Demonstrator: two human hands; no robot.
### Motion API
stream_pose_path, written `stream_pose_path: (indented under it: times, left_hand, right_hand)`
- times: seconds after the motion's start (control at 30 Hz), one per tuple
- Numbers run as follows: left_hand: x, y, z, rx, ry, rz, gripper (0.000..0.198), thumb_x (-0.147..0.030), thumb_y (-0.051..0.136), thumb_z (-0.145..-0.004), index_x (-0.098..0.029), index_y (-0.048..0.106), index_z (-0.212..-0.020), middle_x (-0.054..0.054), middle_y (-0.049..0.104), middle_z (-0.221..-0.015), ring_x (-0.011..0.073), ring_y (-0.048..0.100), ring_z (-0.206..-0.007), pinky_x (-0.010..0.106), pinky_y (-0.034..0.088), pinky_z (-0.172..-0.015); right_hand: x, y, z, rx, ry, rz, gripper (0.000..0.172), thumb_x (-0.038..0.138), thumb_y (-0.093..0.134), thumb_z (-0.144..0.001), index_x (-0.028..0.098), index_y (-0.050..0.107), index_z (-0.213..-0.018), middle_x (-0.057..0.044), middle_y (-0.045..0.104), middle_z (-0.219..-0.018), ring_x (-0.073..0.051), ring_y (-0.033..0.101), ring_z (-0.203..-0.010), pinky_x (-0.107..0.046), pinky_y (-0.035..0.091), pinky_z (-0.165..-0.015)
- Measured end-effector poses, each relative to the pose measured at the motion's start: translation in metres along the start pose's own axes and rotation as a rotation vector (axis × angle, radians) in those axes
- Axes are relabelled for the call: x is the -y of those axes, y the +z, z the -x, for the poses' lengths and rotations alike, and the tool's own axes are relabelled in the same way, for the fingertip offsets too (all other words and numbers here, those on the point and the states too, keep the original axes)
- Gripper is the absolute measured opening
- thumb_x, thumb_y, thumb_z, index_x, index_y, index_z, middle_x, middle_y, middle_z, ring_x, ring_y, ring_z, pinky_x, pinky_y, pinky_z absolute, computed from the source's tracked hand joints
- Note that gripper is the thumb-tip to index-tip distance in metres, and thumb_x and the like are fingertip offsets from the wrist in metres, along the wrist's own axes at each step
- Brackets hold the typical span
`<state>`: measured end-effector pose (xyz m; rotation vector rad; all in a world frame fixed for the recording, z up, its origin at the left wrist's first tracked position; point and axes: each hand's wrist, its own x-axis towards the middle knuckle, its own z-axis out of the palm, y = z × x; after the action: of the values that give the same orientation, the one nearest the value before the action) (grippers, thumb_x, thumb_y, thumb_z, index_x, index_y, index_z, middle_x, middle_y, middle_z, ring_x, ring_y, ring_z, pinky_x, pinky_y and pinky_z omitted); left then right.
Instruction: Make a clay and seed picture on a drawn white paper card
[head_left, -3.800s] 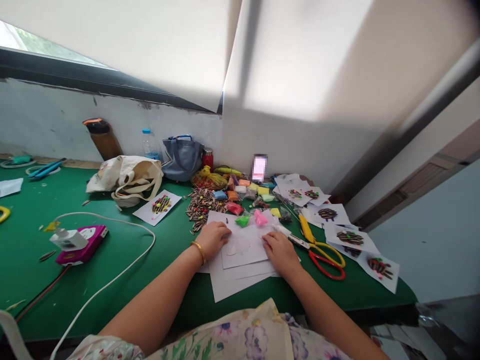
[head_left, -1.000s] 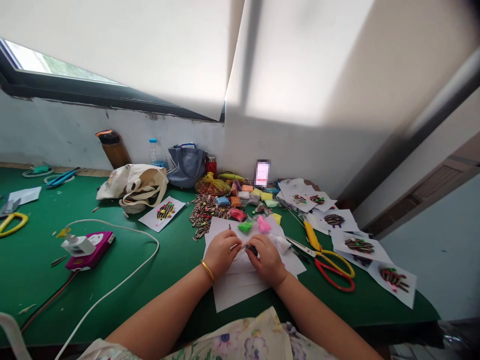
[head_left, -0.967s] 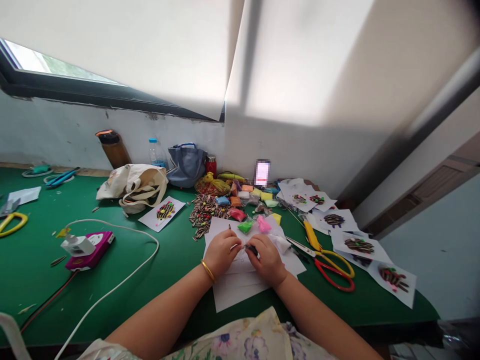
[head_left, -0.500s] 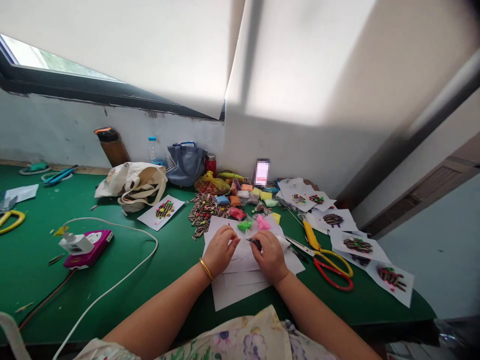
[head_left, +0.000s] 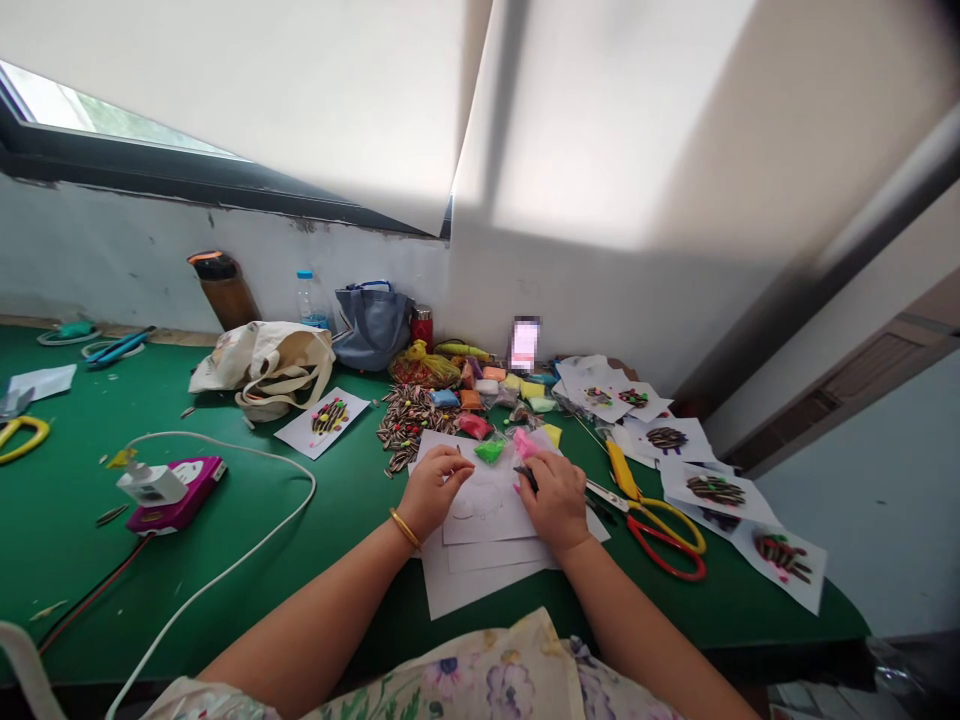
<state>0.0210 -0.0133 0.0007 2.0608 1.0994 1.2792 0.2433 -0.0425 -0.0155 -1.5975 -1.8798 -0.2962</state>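
"Gripping is what the right hand [head_left: 556, 500] is doing: its fingers are holding a dark, slim thing [head_left: 528, 478], perhaps a pen. Fingertips of the left hand [head_left: 433, 492] are sitting close to the thumb; I cannot tell whether they are pinching anything."

"Where is the drawn sheet [head_left: 480, 531] lying?"

"Flat on other white papers [head_left: 465, 586], between the hands. I am making it the clock's centre, twelve pointing straight ahead; the left hand is resting toward ten, the right toward two."

"How far along is it looking?"

"Early, I am judging. Faint outline lines are showing, and I am seeing no seeds on them. By comparison, one card [head_left: 295, 435] at ten and a row of cards [head_left: 757, 506] from one to three are carrying dark seeds and coloured bits, looking far more complete."

"And around it?"

"Nearby, a green packet [head_left: 490, 451] is lying at twelve, a pink lump [head_left: 523, 441] at one. Farther out, a seed heap [head_left: 411, 424] is spreading toward ten, and scissors [head_left: 634, 504] are lying at three."
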Motion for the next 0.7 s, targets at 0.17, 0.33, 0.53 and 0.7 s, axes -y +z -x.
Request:
stream_pose_path:
  times: [0.17, 0.33, 0.53, 0.7]
  left_hand:
    - [0.002, -0.004, -0.001, 0.002, 0.016, -0.044, 0.028, -0.035, 0.049, -0.093, -0.019, 0.067, -0.078, 0.004, 0.062, -0.084, 0.0168, 0.058, -0.083, 0.031, 0.047, -0.079]
    - [-0.001, -0.006, -0.001, -0.061, 0.003, -0.094, 0.033, -0.034, 0.044, -0.094, -0.019, 0.05, -0.065, 0.001, 0.051, -0.071, 0.0153, 0.05, -0.07, 0.03, 0.043, -0.068]
    - [-0.001, -0.005, -0.002, -0.034, 0.054, -0.039, 0.016, -0.027, 0.051, -0.091, -0.02, 0.062, -0.083, 0.004, 0.058, -0.086, 0.0173, 0.054, -0.084, 0.031, 0.045, -0.078]
    - [-0.002, -0.005, 0.0, 0.034, 0.058, -0.053, 0.023, -0.032, 0.05, -0.092, -0.02, 0.061, -0.076, 0.003, 0.057, -0.082, 0.0165, 0.055, -0.081, 0.03, 0.045, -0.076]
  right_hand:
    - [-0.004, 0.006, 0.001, -0.001, 0.027, 0.053, 0.027, 0.015, 0.051, -0.08, 0.022, 0.064, -0.102, -0.008, 0.062, -0.112, -0.025, 0.05, -0.104, -0.043, 0.027, -0.095]
    - [-0.001, 0.004, 0.001, 0.02, 0.039, 0.098, 0.047, 0.012, 0.052, -0.075, 0.021, 0.058, -0.121, -0.01, 0.056, -0.126, -0.027, 0.045, -0.117, -0.043, 0.026, -0.098]
    - [0.008, -0.002, 0.001, 0.037, -0.039, 0.071, 0.047, 0.013, 0.051, -0.077, 0.024, 0.059, -0.121, -0.009, 0.055, -0.129, -0.026, 0.046, -0.118, -0.042, 0.026, -0.1]
    - [0.012, -0.001, 0.003, -0.002, -0.112, -0.018, 0.043, 0.014, 0.051, -0.079, 0.024, 0.06, -0.119, -0.008, 0.056, -0.127, -0.025, 0.047, -0.118, -0.042, 0.025, -0.102]
